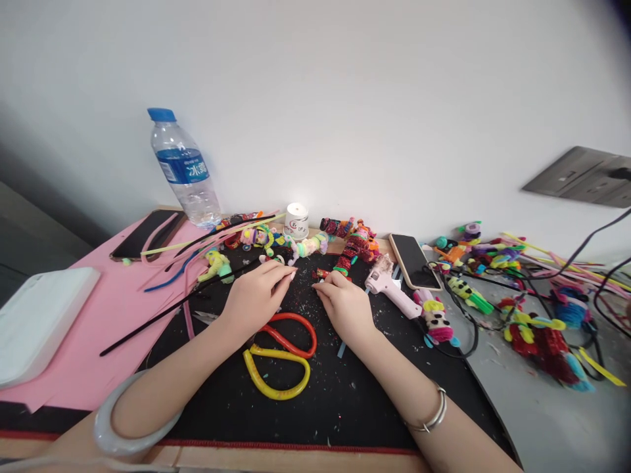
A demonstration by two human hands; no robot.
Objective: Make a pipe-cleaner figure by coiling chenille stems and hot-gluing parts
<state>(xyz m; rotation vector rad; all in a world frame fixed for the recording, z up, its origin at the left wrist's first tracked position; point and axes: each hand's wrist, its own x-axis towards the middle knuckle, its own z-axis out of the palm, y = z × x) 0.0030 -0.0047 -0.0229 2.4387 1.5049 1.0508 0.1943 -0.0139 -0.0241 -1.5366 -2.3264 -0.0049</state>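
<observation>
My left hand (259, 295) is held above the black mat (315, 420), thumb and fingertips pinched together. Anything between them is too small to make out. Facing it, my right hand (345, 309) is also closed in a pinch, close to a red glittery pipe-cleaner piece (323, 273); whether it touches that piece is unclear. Scissors (276, 396) with one red and one yellow handle lie below my hands, their blades partly hidden by my left arm. A black pipe cleaner (142, 326) stretches left from behind my left hand. A pink glue gun (394, 289) rests right of my right hand.
Pipe-cleaner figures (436, 322) crowd the right side among black cables. A phone (415, 261) lies behind the glue gun. Near the wall stand a paper cup (296, 222) and a water bottle (182, 171). Leftward are pink sheets (118, 302), a white box (46, 322) and another phone (142, 236).
</observation>
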